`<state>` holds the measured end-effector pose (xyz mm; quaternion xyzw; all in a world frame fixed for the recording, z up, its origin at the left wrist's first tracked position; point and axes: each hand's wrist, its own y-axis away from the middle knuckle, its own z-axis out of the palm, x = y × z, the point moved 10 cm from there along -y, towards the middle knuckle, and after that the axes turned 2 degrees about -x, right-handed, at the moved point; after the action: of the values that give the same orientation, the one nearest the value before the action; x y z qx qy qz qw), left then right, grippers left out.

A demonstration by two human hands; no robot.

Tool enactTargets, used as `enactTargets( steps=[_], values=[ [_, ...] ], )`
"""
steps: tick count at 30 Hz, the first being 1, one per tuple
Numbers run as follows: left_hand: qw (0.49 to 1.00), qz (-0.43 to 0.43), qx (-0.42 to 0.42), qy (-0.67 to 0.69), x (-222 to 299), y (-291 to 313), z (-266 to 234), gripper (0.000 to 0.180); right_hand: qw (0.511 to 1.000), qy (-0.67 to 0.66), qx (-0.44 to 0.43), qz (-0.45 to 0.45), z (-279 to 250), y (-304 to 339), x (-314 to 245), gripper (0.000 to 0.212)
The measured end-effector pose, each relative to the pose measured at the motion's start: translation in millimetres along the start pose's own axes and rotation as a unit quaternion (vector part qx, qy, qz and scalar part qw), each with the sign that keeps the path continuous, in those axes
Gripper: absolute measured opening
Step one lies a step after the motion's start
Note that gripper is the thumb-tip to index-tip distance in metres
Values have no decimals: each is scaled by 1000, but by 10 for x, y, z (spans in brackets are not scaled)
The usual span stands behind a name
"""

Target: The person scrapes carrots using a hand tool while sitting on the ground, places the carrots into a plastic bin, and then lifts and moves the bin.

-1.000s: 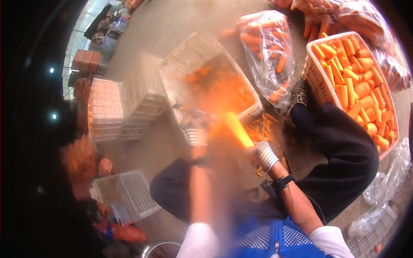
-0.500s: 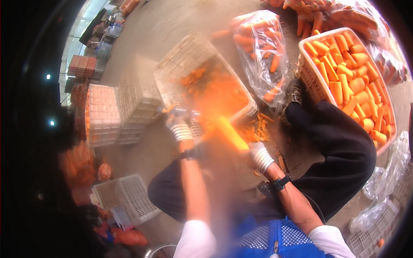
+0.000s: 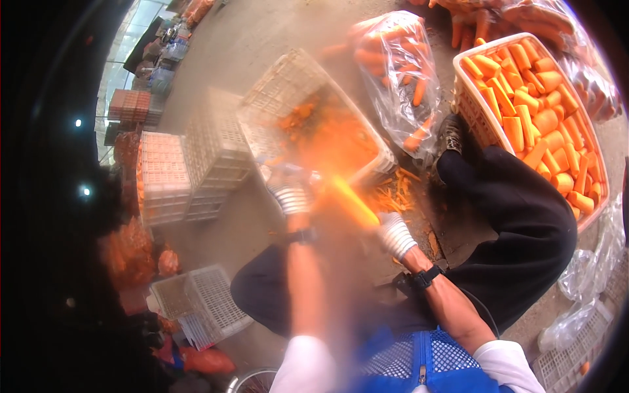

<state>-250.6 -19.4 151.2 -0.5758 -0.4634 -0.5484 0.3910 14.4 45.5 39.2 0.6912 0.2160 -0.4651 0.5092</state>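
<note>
A peeled-looking orange carrot is gripped at its near end by my right hand, in a white striped glove. It points up and left toward a white plastic crate holding orange peelings. My left hand, gloved the same way, is closed around a small peeler beside the carrot's far end. Blur hides the blade and whether it touches the carrot. Loose carrot peelings lie on the floor past my right hand.
At the right stands a crate full of cut carrot pieces. A clear plastic bag of carrots lies between the two crates. Stacked crates stand at the left, with a low crate nearer me. My bent legs flank the work area.
My left hand has shifted slightly right and nearer the carrot with the peeler. My right hand still grips the carrot, and the whole view has shifted a little.
</note>
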Motion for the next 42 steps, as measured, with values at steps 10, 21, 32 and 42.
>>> enactTargets(
  steps=[10,21,32,42],
  values=[
    [956,-240,-100,136,-439,424,165,47,992,120,45,10,-72,-144,243,41],
    [894,-329,-159,259,-1086,377,-16,19,974,197,111,-2,-271,-111,53,34],
    [971,-67,-220,60,-810,762,53,36,962,128,218,-99,-600,160,-168,31],
    [923,-132,-358,41,-1212,1432,492,33,966,-153,69,-198,-640,445,-226,28]
  ],
)
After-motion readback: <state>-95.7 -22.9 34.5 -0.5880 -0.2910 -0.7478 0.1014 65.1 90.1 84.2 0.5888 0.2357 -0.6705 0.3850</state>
